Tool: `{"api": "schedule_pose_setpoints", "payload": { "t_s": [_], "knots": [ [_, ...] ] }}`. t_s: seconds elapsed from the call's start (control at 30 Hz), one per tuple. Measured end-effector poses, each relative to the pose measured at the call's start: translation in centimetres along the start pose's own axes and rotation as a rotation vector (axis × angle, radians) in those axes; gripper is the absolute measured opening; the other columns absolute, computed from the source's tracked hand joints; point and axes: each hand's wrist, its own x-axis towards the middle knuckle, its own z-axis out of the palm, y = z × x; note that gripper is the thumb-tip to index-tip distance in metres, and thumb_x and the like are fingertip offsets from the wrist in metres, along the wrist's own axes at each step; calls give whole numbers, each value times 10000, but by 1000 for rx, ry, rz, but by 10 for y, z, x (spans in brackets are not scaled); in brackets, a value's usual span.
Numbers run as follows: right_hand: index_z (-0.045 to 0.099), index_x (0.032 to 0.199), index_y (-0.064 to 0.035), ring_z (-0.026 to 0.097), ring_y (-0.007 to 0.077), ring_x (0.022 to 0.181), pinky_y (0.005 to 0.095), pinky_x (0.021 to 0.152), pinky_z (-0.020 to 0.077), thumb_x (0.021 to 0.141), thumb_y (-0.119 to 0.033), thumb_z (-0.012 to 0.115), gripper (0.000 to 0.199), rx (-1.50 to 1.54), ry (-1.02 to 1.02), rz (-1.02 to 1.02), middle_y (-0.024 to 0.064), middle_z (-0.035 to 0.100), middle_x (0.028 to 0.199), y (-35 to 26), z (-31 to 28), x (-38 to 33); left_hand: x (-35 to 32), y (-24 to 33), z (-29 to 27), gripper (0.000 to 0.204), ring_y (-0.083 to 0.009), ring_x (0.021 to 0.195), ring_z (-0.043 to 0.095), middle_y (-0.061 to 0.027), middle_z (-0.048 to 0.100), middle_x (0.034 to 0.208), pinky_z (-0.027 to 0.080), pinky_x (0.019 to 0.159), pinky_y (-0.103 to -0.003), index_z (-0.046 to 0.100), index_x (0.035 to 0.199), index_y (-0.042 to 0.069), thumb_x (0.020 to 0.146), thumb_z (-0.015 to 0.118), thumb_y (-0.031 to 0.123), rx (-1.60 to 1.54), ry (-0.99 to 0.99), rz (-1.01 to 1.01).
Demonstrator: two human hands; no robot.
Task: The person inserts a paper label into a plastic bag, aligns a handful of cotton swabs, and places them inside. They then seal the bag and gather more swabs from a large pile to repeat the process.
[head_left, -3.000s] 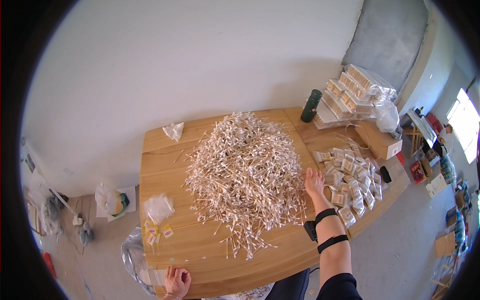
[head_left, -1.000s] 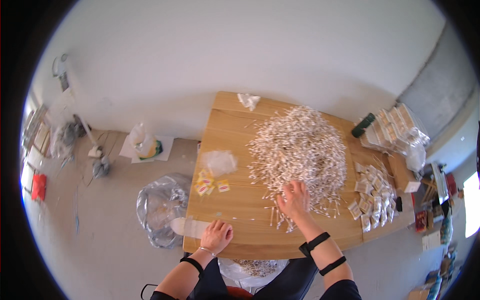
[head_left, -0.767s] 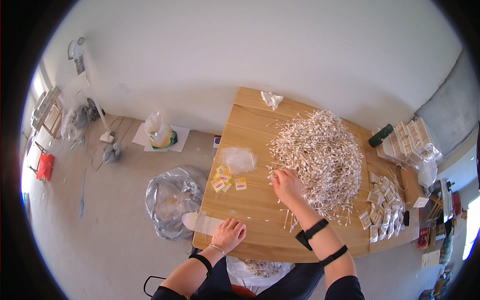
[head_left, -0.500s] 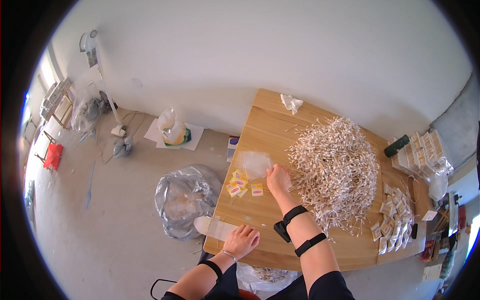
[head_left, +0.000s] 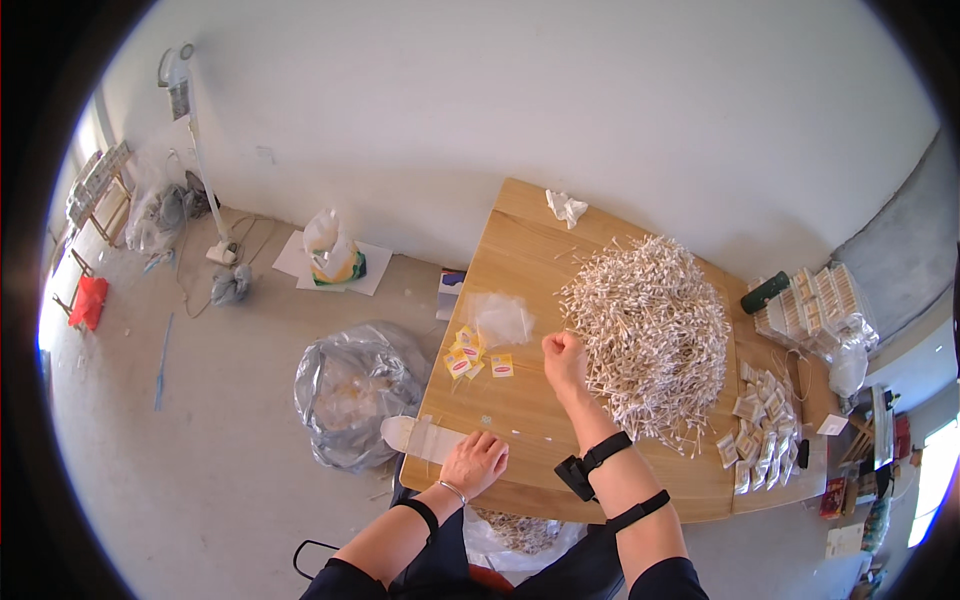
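Note:
A large heap of cotton swabs covers the middle of the wooden table. At its left edge is my right hand, with the fingers closed in a pinch; whatever they hold, if anything, is too small to make out. To the left of this hand lie thin clear plastic bags and several small yellow-and-white cards. My left hand rests near the table's front edge, fingers curled, against the end of a flat white strip. Its fingertips are partly hidden.
Filled swab packets lie to the right, with stacked clear boxes and a dark green cylinder behind them. Crumpled tissue sits at the far edge. A big plastic-lined bag stands on the floor left of the table.
My right hand has moved right, off the clear bags to the edge of the swab heap. My left hand stays by the white strip. The whole view has shifted slightly.

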Motion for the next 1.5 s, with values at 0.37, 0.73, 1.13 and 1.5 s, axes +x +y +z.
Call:
{"api": "schedule_pose_setpoints", "payload": {
  "t_s": [0.37,0.73,1.13,1.5],
  "knots": [
    [661,917,-47,638,335,872,453,769,507,822,-287,666,259,-481,-27,137,163,664,926,18,47,17,0,1,2,111,-230,774,578,-36,556,802,504,659,-349,543,795,125,758,645,101,-2,-9,0],
    [600,818,-11,599,168,676,303,614,493,823,-122,675,133,152,36,217,87,636,765,2,10,-24,0,1,-2,111,-241,787,575,-36,556,792,505,661,-356,549,781,118,747,652,101,-62,-4,-16],
    [616,895,-27,577,106,660,218,578,461,827,-36,676,91,807,-245,437,39,639,800,-57,-23,-144,10,22,-76,155,-116,679,626,-58,661,754,499,628,-257,618,904,-2,820,695,102,-703,331,-459],
    [627,825,-16,562,96,610,228,550,463,823,-63,698,85,488,-434,332,48,637,723,-78,27,-206,-33,14,-111,194,-121,720,657,-74,685,778,521,652,-250,651,945,-33,851,674,136,-812,290,-661]
  ]
}}
